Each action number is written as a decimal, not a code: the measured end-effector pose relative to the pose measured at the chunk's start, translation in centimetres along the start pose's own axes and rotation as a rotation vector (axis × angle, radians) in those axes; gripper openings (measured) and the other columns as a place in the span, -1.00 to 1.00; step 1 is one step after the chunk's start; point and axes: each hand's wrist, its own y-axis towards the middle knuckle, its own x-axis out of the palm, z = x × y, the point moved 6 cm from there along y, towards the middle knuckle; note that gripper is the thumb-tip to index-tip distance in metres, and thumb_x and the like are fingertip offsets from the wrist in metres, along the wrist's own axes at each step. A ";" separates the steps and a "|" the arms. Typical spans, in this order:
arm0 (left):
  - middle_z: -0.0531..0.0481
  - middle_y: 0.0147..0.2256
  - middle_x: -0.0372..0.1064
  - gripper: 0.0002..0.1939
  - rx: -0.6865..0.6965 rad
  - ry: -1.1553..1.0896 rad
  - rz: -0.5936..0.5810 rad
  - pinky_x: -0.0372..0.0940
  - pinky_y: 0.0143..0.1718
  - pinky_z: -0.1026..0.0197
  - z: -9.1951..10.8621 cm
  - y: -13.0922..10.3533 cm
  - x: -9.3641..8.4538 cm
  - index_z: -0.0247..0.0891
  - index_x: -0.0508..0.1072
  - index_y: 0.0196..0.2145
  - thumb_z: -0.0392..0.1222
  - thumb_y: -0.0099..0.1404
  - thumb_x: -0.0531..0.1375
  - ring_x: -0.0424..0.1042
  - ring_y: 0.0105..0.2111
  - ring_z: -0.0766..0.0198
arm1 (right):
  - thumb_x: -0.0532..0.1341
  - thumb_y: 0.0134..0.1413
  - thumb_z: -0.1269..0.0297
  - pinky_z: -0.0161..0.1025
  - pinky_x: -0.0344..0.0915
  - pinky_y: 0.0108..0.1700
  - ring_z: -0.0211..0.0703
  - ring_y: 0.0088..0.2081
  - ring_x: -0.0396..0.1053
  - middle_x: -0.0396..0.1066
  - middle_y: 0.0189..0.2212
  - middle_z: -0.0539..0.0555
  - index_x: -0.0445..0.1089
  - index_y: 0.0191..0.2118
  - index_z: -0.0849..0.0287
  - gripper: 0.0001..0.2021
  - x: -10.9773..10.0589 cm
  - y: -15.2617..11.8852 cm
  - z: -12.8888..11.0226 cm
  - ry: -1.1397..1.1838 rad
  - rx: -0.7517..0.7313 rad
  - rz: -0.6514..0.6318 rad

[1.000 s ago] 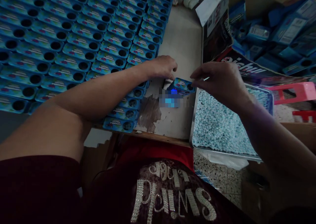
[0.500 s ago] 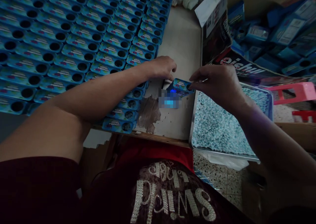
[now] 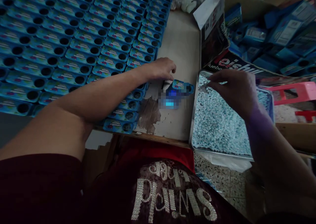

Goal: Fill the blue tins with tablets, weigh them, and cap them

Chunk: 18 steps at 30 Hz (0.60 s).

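Small blue box (image 3: 183, 84) on desk (image 3: 180, 39), roughly between the two hands but nearer the left; part of it is pixelated, so contents and full outline unclear. Left hand (image 3: 161, 68) just beyond and to the left of the box, fingers bent, fingertips pointing down by its near-left end where a pale flap (image 3: 168, 84) shows; can't tell if it grips the box or only rests beside it. Right hand (image 3: 235, 85) off to the right of the box, clear of it, above the far part of a metal tray (image 3: 192, 128); thumb and forefinger partly apart, small gap, can't tell if anything is pinched there, too dark. Tray full of pale blue pellets (image 3: 217, 128), just right of the box. Rows of blue boxes (image 3: 75, 54) packed on desk to the left, round holes facing up, left forearm across the nearer ones. Beyond the right hand, open carton (image 3: 213, 47) with jumbled blue packages (image 3: 256, 34) inside. Pink stool (image 3: 295, 92) to the right of the tray. Desk surface worn, with a brown patch (image 3: 148, 113) near the front edge.
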 end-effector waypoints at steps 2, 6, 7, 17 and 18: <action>-0.13 0.01 0.69 -0.62 0.000 -0.071 0.095 0.41 0.14 0.08 -0.2 0.2 -0.2 -0.25 0.74 0.05 -0.12 0.32 0.38 0.62 0.11 -0.06 | 0.45 0.19 0.16 -0.08 0.45 -0.19 -0.02 -0.39 0.59 0.71 -0.31 0.10 0.70 -0.28 0.11 -0.86 0.9 -2.0 2.0 -0.014 0.075 -0.059; -0.12 -0.14 0.70 -0.73 -0.034 -0.282 0.286 0.46 0.03 0.10 -0.2 0.0 -2.0 -0.26 0.74 -0.02 -0.17 0.42 0.30 0.66 -0.09 0.09 | 0.42 0.25 0.09 -0.10 0.45 -0.18 -0.03 -0.41 0.61 0.73 -0.27 0.10 0.71 -0.22 0.08 -0.81 3.1 -6.8 5.7 -0.012 0.171 -0.132; -0.13 -0.17 0.70 -0.73 -0.053 -0.326 0.320 0.46 -0.01 0.10 -0.2 -0.2 -2.7 -0.27 0.73 -0.02 -0.17 0.45 0.27 0.66 -0.14 0.12 | 0.41 0.27 0.08 -0.09 0.45 -0.18 -0.03 -0.41 0.62 0.73 -0.24 0.11 0.71 -0.20 0.08 -0.80 3.6 -7.7 6.4 -0.006 0.179 -0.139; -0.13 -0.17 0.68 -0.70 0.059 -0.265 0.281 0.43 0.00 0.10 4.9 -1.7 -7.8 -0.27 0.72 -0.08 -0.03 0.37 0.35 0.61 -0.11 0.10 | 0.30 0.37 0.27 0.07 0.47 0.09 0.31 0.11 0.57 0.65 0.07 0.33 0.66 0.17 0.20 -0.65 6.4 -10.4 8.4 -0.345 0.035 -0.366; -0.15 -0.14 0.68 -0.66 0.069 -0.243 0.258 0.42 0.02 0.09 5.5 -2.1 -7.7 -0.28 0.71 -0.04 -0.01 0.38 0.35 0.61 -0.08 0.09 | 0.30 0.37 0.29 0.07 0.46 0.08 0.32 0.11 0.56 0.64 0.09 0.35 0.65 0.20 0.21 -0.63 6.9 -10.5 8.4 -0.391 0.030 -0.418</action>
